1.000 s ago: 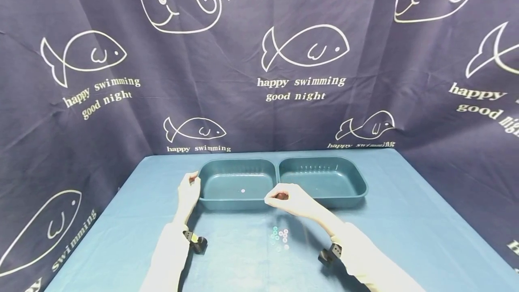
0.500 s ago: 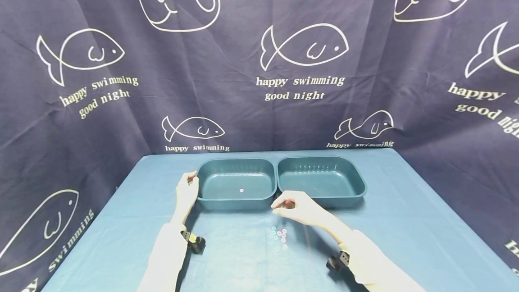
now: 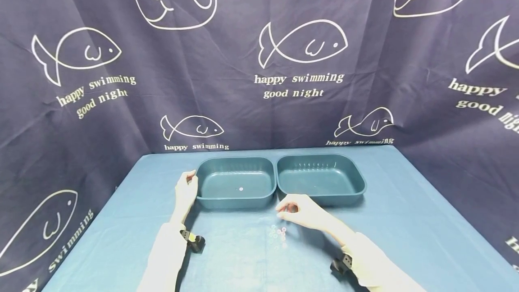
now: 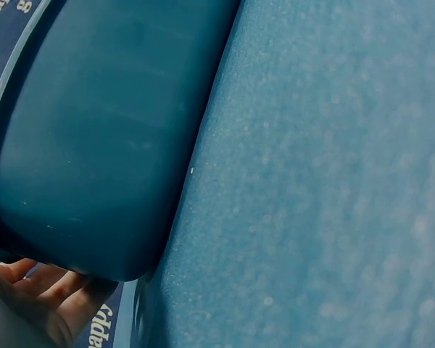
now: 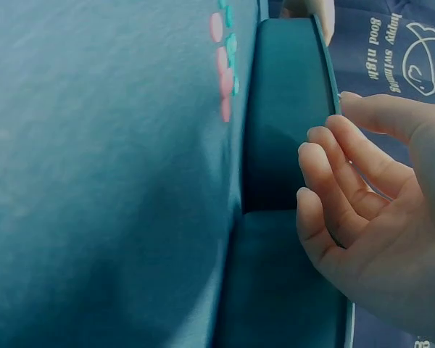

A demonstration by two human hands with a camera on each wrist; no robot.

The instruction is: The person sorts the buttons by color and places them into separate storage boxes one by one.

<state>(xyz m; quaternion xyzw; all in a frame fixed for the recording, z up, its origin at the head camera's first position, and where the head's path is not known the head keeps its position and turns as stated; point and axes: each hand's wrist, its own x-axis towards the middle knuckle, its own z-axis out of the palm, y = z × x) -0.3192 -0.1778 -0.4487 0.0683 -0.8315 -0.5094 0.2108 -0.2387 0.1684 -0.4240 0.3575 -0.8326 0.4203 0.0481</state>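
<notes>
My left hand [image 3: 186, 189] rests at the outer end of the left teal bin [image 3: 235, 203]. In the left wrist view, loosely bent fingers [image 4: 58, 293] lie against the bin's end wall. My right hand [image 3: 304, 212] is over the cloth just in front of the two bins, near where they meet. Its thumb and fingers stand apart with nothing between them, as the right wrist view shows. Several small pink pieces [image 5: 226, 82] and green pieces [image 5: 231, 45], ring-like in the head view, lie together on the cloth. A tiny white piece [image 3: 241, 189] lies inside the left bin.
A second teal bin [image 3: 342, 199] stands against the right side of the first. Both are on a table with a light blue cloth [image 3: 227, 256]. A dark curtain [image 3: 239, 80] with white fish prints hangs behind and at the sides.
My right hand has moved from the left bin's front right corner toward the person and slightly right, and its thumb and fingertips have spread apart. My left hand has stayed at the bin's end.
</notes>
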